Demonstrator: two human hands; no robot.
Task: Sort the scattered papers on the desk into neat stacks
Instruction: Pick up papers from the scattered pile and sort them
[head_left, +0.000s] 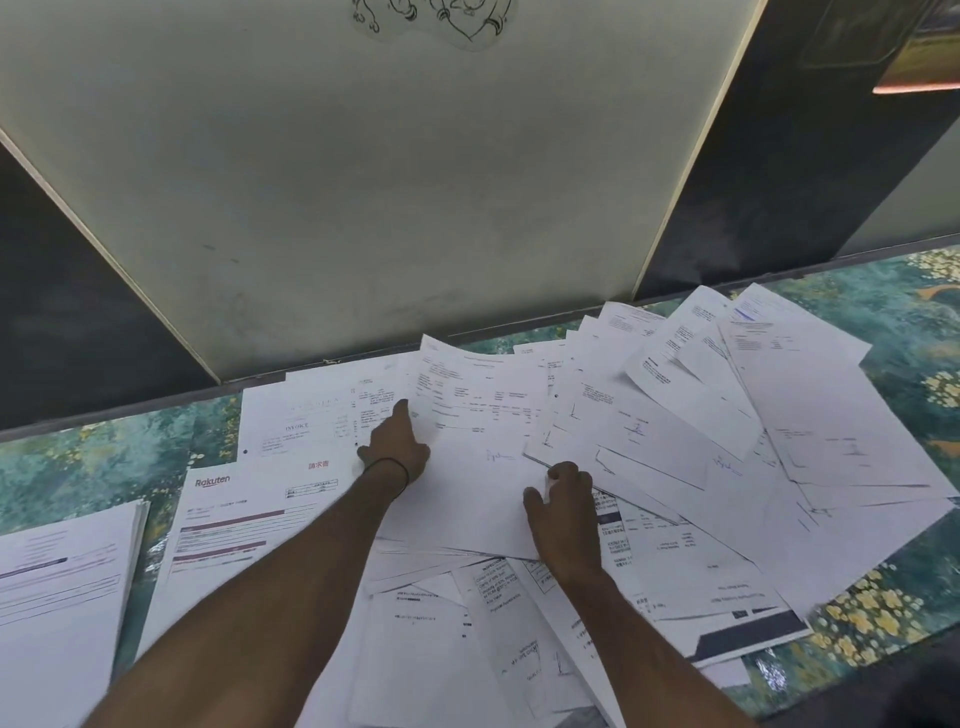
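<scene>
White printed sheets (779, 415) litter a green floral worktop (130, 447). Left hand (397, 449) presses one sheet (478, 467); right hand (563, 512) pinches its edge.

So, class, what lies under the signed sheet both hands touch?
Printed papers poke out beneath the signed sheet. Their number, and the desk there, are covered.

The green floral-patterned desk (104, 447) bears scattered papers (675, 415) across its middle and right, a neat stack (57, 571) at left.

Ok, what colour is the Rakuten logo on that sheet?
Dark red; the Rakuten logo shows best in the head view.
</scene>
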